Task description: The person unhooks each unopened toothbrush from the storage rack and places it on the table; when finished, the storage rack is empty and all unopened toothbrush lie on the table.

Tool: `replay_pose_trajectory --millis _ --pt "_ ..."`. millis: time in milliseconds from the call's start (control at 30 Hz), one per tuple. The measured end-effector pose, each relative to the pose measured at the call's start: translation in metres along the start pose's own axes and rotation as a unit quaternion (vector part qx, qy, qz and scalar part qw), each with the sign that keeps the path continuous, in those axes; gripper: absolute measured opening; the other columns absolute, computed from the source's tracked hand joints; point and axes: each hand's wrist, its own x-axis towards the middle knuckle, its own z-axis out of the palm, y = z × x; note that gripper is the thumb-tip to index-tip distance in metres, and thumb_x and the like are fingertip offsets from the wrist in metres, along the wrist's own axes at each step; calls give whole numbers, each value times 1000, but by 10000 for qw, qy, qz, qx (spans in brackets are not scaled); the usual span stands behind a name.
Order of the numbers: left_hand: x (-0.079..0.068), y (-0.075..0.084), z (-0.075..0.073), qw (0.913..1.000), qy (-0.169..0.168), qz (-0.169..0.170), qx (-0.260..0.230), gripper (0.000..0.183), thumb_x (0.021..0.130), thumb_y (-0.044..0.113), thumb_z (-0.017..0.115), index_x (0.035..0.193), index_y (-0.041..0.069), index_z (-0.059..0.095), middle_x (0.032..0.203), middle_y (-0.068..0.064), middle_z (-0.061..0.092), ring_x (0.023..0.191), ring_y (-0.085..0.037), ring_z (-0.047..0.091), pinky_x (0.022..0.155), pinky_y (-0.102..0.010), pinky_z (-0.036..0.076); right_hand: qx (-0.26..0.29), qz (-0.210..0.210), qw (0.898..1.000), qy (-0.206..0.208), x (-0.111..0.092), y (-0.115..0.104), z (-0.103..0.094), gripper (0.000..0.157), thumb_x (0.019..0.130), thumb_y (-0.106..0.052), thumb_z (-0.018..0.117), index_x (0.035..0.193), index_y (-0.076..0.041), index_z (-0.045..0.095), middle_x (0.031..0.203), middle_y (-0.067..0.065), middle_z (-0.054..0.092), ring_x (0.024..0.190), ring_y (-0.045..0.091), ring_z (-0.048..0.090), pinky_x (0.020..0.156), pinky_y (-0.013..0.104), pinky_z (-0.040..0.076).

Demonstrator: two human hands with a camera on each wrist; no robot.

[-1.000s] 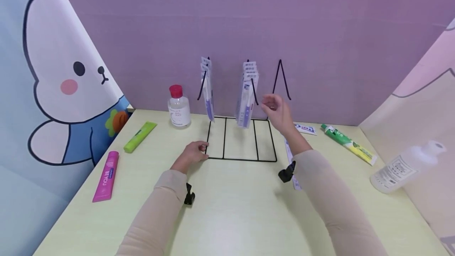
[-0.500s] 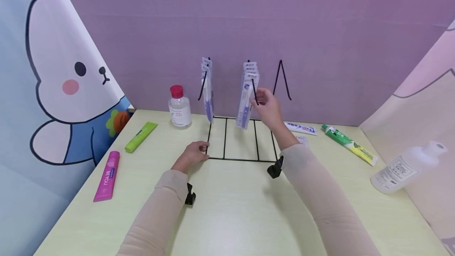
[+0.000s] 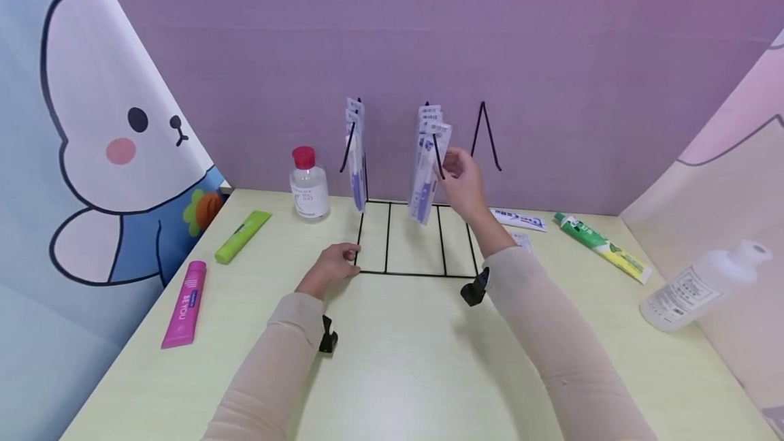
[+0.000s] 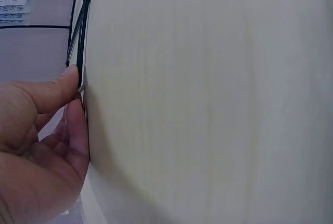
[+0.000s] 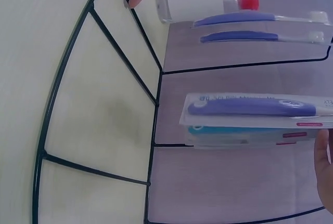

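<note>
A black wire display rack (image 3: 416, 274) stands on the table against the purple backdrop. My left hand (image 3: 331, 267) pinches its front left corner between thumb and fingers, seen closer in the left wrist view. Several packaged toothbrushes hang on the middle hook. At the front one, a toothbrush in a clear pack with a purple handle (image 3: 421, 186), my right hand (image 3: 463, 184) holds the right edge with its fingers. That pack (image 5: 250, 107) sits a little apart from those behind it. More packaged toothbrushes (image 3: 357, 179) hang on the left hook; the right hook (image 3: 490, 138) is bare.
A clear bottle with a red cap (image 3: 310, 192) stands left of the rack. Green (image 3: 241, 237) and pink (image 3: 185, 305) tubes lie further left. At right are a white box (image 3: 520, 220), a green-yellow tube (image 3: 603, 248) and a white bottle (image 3: 698, 291).
My right hand has moved left from beside the right hook to the front toothbrush pack on the middle hook. That pack has shifted slightly right. My left hand stays on the rack corner.
</note>
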Motion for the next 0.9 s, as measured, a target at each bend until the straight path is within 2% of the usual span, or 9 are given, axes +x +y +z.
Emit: replay_pose_trajectory --millis 133,300,433,633,867,900 --pt "0 1 0 10000 -6 -26 -14 50 76 5 69 124 9 55 99 -4 56 95 -20 49 90 -35 37 641 -4 9979 108 -2 -2 -7 28 84 8 54 111 2 50 99 13 56 91 21 54 80 30 46" --pt "-1 1 -2 10000 -53 0 -1 50 76 4 69 124 7 54 99 -5 55 94 -21 49 89 -36 37 1088 -18 9940 -94 -12 0 -20 31 85 8 53 115 2 45 96 11 54 84 19 54 71 29 49" --pt "-1 0 -3 10000 -74 -12 -26 50 77 5 69 125 7 54 99 -5 55 94 -20 48 90 -36 37 916 115 9952 -313 -19 3 -33 37 85 8 53 119 3 41 97 12 53 82 19 54 69 30 50" --pt "2 0 -4 10000 -75 34 13 49 78 5 68 125 7 53 102 -6 55 96 -21 48 90 -37 37 298 435 9948 -871 -31 10 -53 45 85 9 52 126 3 34 108 21 51 88 25 54 70 32 51" --pt "2 -2 -2 9999 -160 -45 -37 50 77 6 69 124 9 54 100 -4 55 95 -21 48 91 -36 36 161 1319 9810 -1414 -55 19 -69 51 84 9 53 129 2 32 108 25 49 86 28 55 69 40 51" --pt "2 -2 -2 9999 -137 42 -13 49 76 7 70 123 9 56 97 -4 55 92 -21 48 87 -34 38 177 1463 9779 -1479 -58 21 -70 52 83 9 53 130 1 32 108 25 49 85 28 55 69 40 51"
